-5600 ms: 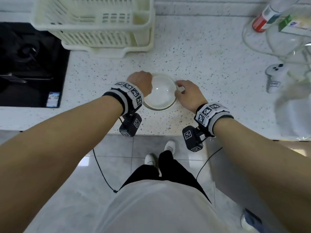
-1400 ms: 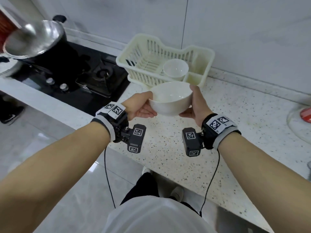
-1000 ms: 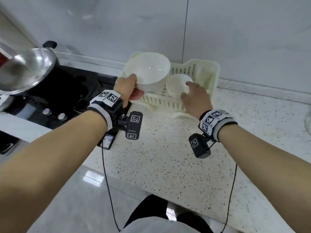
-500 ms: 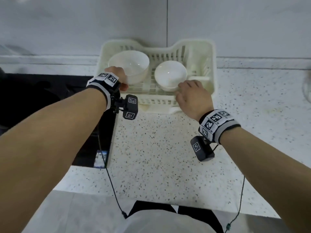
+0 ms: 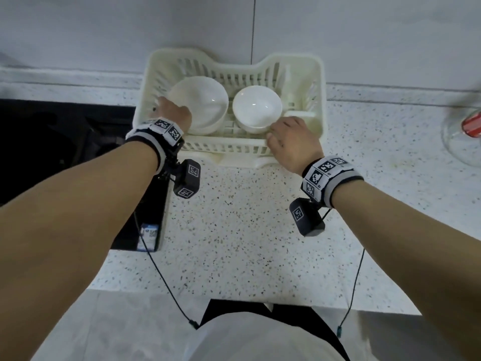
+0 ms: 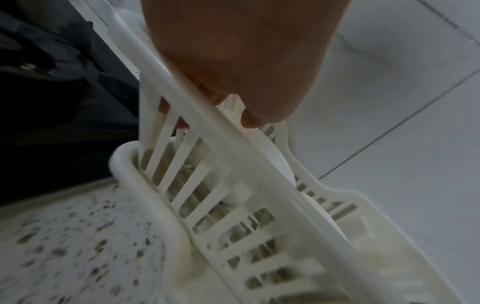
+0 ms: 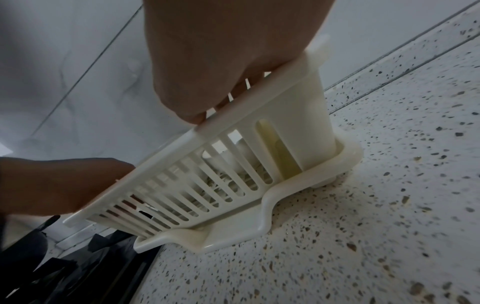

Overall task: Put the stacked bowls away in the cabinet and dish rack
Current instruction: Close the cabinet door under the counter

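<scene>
A cream dish rack (image 5: 320, 87) stands on the counter against the wall. Two white bowls sit in it: a larger bowl (image 5: 205, 100) on the left and a smaller bowl (image 5: 257, 106) on the right. My left hand (image 5: 170, 113) reaches into the rack and holds the larger bowl at its near-left rim. In the left wrist view its fingers (image 6: 166, 107) show behind the rack's slats (image 6: 182, 156). My right hand (image 5: 289, 142) grips the rack's front rim near the smaller bowl. In the right wrist view its fingers (image 7: 249, 82) curl over that rim above the rack's solid panel (image 7: 306, 127).
A black stove (image 5: 65, 152) lies left of the rack, close to my left forearm. The speckled counter (image 5: 234, 230) stretches in front of the rack. A glass jar (image 5: 458, 142) with something red in it stands at the far right. A tiled wall rises behind.
My left hand has lowered the larger bowl from above the rack into its left side. My right hand has settled on the rack's front rim.
</scene>
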